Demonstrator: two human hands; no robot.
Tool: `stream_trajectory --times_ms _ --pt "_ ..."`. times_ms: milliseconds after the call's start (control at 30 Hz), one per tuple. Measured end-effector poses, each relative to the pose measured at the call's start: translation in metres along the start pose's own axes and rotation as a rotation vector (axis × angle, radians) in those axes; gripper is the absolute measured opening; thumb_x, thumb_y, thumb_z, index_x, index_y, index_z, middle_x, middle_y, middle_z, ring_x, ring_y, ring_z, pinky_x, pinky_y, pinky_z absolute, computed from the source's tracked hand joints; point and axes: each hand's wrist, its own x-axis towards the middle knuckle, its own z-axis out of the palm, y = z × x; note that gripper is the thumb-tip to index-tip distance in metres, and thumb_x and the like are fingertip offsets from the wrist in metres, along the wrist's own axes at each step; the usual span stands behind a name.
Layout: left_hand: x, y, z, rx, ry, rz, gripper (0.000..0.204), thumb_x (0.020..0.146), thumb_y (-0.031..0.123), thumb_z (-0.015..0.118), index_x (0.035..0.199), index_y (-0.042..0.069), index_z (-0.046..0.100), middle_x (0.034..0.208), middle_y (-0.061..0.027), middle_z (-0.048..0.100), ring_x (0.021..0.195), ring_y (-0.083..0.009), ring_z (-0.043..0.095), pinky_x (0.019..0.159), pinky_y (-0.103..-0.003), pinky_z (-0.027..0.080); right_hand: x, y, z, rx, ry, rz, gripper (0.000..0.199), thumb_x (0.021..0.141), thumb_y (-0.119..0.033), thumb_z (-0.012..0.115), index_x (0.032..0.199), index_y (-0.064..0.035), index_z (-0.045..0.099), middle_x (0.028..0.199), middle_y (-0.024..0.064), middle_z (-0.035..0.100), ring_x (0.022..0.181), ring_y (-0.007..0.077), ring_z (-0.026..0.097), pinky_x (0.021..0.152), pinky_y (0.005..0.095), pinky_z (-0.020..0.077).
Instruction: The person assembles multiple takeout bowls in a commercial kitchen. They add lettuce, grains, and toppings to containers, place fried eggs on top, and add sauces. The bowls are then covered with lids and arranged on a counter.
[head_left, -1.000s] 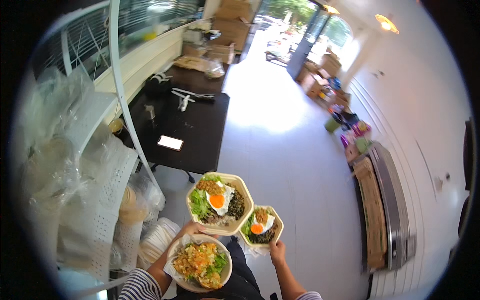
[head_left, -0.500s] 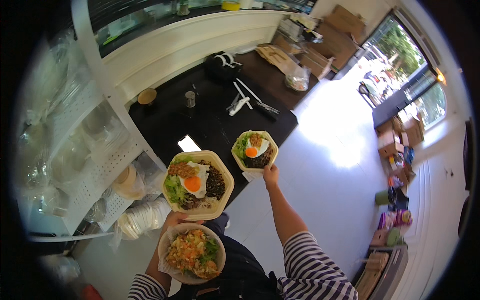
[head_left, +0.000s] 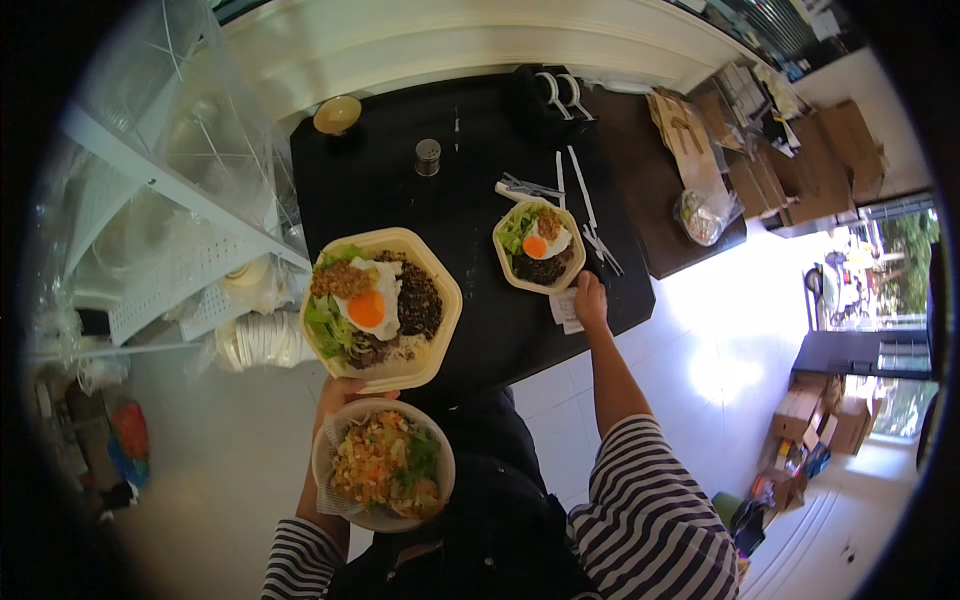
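Note:
My left hand [head_left: 347, 392] grips the near edge of a large hexagonal takeout bowl [head_left: 437, 345] holding a fried egg, lettuce, minced topping and dark seasoned rice. A round bowl [head_left: 446, 465] of chopped salad, lined with patterned paper, rests over my left wrist and forearm. Out to the right, my right hand [head_left: 592, 300] has hold of the near right corner of a second hexagonal bowl [head_left: 572, 283] with a similar egg dish; its fingers are partly hidden by the rim. Beneath that bowl shows a white slip of paper [head_left: 568, 318].
On the black table [head_left: 390, 210] stand a metal shaker [head_left: 427, 157] and a small tan bowl [head_left: 337, 115]. Wrapped utensils [head_left: 575, 190] lie beyond the right bowl. A white perforated rack [head_left: 190, 270] rises at left. Cardboard boxes [head_left: 820, 160] fill the far right.
The view has turned rightward and come nearer the table. The right bowl, held by my right hand, is now over the tabletop near the utensils. The phone no longer shows.

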Motion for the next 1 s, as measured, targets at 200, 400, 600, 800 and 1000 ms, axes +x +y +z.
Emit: stream_trajectory --times_ms 200,400,600,800,1000 --pt "-0.003 -0.018 0.096 -0.178 0.324 0.107 0.040 0.076 0.013 0.058 0.111 -0.006 0.051 0.089 -0.0180 0.064 0.068 -0.0247 0.065 0.057 -0.034 0.057 -0.066 -0.064 -0.080 0.094 0.328 -0.389 0.033 0.092 -0.014 0.052 0.120 0.0036 0.047 0.116 0.0222 0.050 0.108 0.0383 0.047 0.092 0.0433 0.0398" --pt "-0.010 -0.043 0.149 -0.221 0.341 0.160 0.053 0.080 0.026 0.051 0.121 -0.008 0.046 0.089 -0.0180 0.064 0.070 -0.0257 0.065 0.067 -0.038 0.056 -0.131 -0.161 -0.163 0.893 -1.762 -0.086 0.061 0.098 -0.022 0.049 0.148 -0.0075 0.018 0.141 0.0164 0.039 0.123 0.0232 0.045 0.096 0.0366 0.0435" --pt "-0.007 -0.061 0.184 -0.421 0.393 0.256 0.048 0.082 0.016 0.054 0.122 -0.009 0.047 0.098 -0.0284 0.063 0.083 -0.0300 0.068 0.070 -0.038 0.060 -0.105 -0.170 -0.175 0.703 -1.874 -0.258 0.061 0.097 -0.019 0.049 0.148 -0.0054 0.018 0.137 0.0125 0.042 0.125 0.0212 0.041 0.104 0.0366 0.0356" --pt "-0.011 -0.092 0.149 -0.515 0.418 0.743 0.037 0.077 0.009 0.064 0.110 -0.005 0.055 0.108 -0.0225 0.063 0.099 -0.0298 0.063 0.088 -0.040 0.056 -0.098 -0.141 -0.175 0.677 -1.778 -0.183 0.058 0.092 -0.006 0.049 0.145 -0.0049 0.026 0.129 0.0106 0.048 0.119 0.0192 0.047 0.099 0.0365 0.0402" --pt "-0.044 -0.138 0.055 -0.543 0.462 0.764 0.055 0.075 0.001 0.058 0.128 -0.003 0.043 0.126 -0.0211 0.052 0.113 -0.0362 0.056 0.090 -0.046 0.055 -0.052 -0.149 -0.146 0.615 -1.311 -0.122 0.057 0.089 0.003 0.044 0.143 -0.0058 0.026 0.129 0.0093 0.044 0.117 0.0184 0.046 0.094 0.0312 0.0410"
